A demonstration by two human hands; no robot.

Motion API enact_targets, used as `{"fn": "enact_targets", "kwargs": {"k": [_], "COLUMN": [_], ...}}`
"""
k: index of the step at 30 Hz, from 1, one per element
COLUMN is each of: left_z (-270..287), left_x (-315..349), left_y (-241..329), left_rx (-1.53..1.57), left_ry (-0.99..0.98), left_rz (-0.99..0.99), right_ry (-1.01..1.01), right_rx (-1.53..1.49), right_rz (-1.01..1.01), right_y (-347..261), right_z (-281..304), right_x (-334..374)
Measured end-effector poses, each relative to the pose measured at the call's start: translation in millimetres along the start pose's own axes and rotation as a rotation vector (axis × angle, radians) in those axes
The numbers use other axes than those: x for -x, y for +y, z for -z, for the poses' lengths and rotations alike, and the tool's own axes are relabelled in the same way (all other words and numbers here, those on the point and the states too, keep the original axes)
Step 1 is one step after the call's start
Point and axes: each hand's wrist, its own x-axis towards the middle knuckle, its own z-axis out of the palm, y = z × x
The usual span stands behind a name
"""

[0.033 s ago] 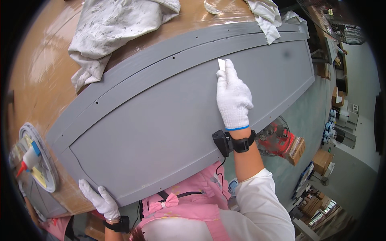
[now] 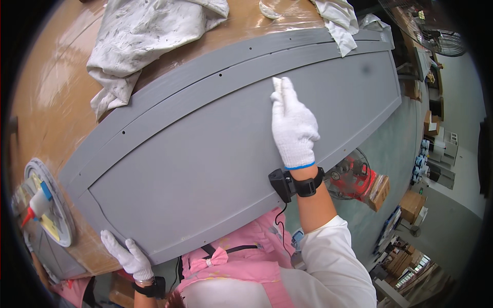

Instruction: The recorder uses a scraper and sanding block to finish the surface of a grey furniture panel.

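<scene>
A large grey framed panel [image 2: 205,149] lies across the table before me, with small dark holes along its far rail. My right hand [image 2: 295,126], in a white knit glove, reaches over it near the seam between the far rail and the recessed field. Pinched at its fingertips is a small flat white piece [image 2: 277,83]; its kind cannot be made out. My left hand [image 2: 127,255], gloved too, rests at the panel's near left corner with its fingers apart. It grips nothing.
A brown table covered in clear film [image 2: 46,102] carries a stained white cloth [image 2: 149,46] and a smaller white rag [image 2: 340,23]. Far left are a round pad [image 2: 64,226] and a white bottle with a red tip [image 2: 38,201]. A red fan [image 2: 352,177] stands near the right edge.
My right hand has slid a little to the left along the seam, with the white piece in its fingers. The left hand and the panel stay put.
</scene>
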Motion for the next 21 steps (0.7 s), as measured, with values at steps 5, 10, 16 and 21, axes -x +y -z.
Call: {"fn": "enact_targets", "kwargs": {"k": [5, 10, 16, 21], "left_z": [-2.1, -2.6, -0.9, -1.7], "left_x": [2.0, 2.9, 2.6, 3.4], "left_y": [-3.4, -5.1, -3.0, -2.6], "left_rx": [0.013, -0.006, -0.025, -0.017], "left_ry": [0.011, 0.009, 0.004, 0.012], "left_rz": [-0.003, -0.009, 0.001, 0.004], "right_ry": [-0.026, 0.099, 0.038, 0.147], "right_rx": [-0.051, 0.000, 0.002, -0.076], "right_rz": [-0.036, -0.136, 0.030, -0.043], "right_y": [2.2, 33.3, 23.6, 45.1], "right_z": [3.4, 2.0, 2.9, 0.3], "right_x": [2.6, -22.2, -11.7, -25.1]}}
